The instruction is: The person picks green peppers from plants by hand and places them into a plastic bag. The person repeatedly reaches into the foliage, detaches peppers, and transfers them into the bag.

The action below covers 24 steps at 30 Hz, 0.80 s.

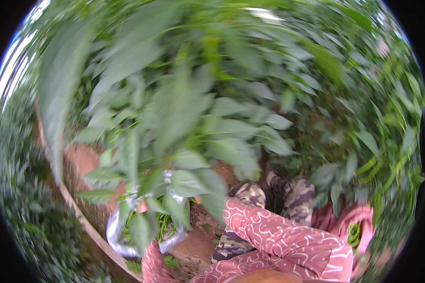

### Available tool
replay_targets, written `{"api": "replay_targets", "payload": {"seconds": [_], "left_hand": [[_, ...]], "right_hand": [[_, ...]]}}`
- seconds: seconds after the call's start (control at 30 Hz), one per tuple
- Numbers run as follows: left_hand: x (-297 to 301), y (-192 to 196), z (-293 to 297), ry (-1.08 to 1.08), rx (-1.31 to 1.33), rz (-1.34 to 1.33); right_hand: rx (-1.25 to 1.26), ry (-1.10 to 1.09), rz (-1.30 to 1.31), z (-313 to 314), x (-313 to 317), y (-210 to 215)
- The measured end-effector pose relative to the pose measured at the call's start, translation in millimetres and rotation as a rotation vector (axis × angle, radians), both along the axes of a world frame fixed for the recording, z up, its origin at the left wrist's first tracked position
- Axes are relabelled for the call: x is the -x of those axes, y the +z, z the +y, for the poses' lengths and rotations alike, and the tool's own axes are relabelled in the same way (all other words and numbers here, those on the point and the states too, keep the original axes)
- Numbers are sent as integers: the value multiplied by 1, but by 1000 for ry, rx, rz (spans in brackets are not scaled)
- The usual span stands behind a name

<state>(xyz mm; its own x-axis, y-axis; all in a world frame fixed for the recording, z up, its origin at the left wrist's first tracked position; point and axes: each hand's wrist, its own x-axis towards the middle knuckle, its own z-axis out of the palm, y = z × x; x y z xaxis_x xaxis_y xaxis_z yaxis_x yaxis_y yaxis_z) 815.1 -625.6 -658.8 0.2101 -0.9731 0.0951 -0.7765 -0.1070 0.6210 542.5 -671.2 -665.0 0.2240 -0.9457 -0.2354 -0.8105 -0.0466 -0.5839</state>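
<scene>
Leaves (pixel 184 108) of a blurred green bush fill the far and middle view; they look soft, light and easy to tear, best pinched at the stem. Near left, a thin, crinkly silver bag (pixel 115 231) sits open on red soil, greens inside. Both hands are hidden behind foliage and patterned pink sleeves (pixel 278 236), so I cannot tell their grip.

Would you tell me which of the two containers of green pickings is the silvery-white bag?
It is the silvery-white bag on the bare soil at lower left, mouth open under the leaves; the other, at lower right, is a pink cloth bundle.
</scene>
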Motion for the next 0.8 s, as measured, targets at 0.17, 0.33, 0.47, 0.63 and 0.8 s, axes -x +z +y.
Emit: {"api": "replay_targets", "payload": {"seconds": [0.17, 0.33, 0.47, 0.63, 0.8], "left_hand": [[75, 100, 50, -502, -527, 594], [222, 197, 71, -811, -462, 461], [332, 232, 36, -898, -195, 664], [456, 250, -51, -895, 75, 1105], [533, 267, -168, -910, 381, 1020]], "right_hand": [[-16, 247, 101, 22, -3, 96], [130, 175, -641, 84, 148, 166], [366, -406, -1288, 92, 229, 172], [598, -582, -1222, 61, 278, 146], [399, -565, -1161, 30, 309, 131]]}}
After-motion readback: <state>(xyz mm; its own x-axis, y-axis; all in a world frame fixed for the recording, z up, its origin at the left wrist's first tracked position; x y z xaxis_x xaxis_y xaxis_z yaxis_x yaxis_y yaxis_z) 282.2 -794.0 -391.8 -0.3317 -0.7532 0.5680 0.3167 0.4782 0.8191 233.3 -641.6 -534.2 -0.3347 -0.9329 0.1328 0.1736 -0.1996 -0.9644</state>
